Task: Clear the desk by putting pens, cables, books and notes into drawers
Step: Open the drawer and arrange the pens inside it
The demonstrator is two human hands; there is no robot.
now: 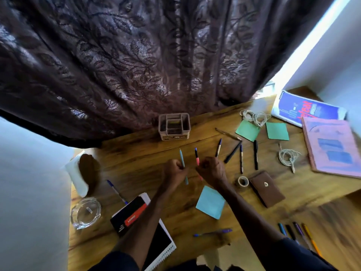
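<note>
Gathering pens, early in the clearing. Left hand (pixel 174 170) fisted, fingers clamped on a light-blue pen (pixel 183 166), held near upright over the middle of the table (pixel 136 165); right hand (pixel 212 169) just beside it, fingers wrapped on a pink pen (pixel 197 157) whose blue tip points toward the far edge. Both hands well short of any drawer; none in view. Plenty left on the table: four more pens (pixel 242 153) fanned just right of the hands, a blue-capped pen (pixel 116 190) toward the left edge, a purple pen (pixel 214 232) near the front edge, a row of coloured pens (pixel 298 231) at the front right corner. Also two cable coils (pixel 289 156), green notes (pixel 277 131) toward the far right, a blue note (pixel 211 204) under the right forearm, books (pixel 332 145) at the right edge, a notebook (pixel 132 214) at the front left. Organizer (pixel 174 126) at the far edge, empty as far as can be told. Next, probably: bunch both held pens into one fist to free the other for the fanned group, then carry the bundle to a drawer, likely below the front edge. Care needed not to drop the held pens while pinching another off the flat wood.
</note>
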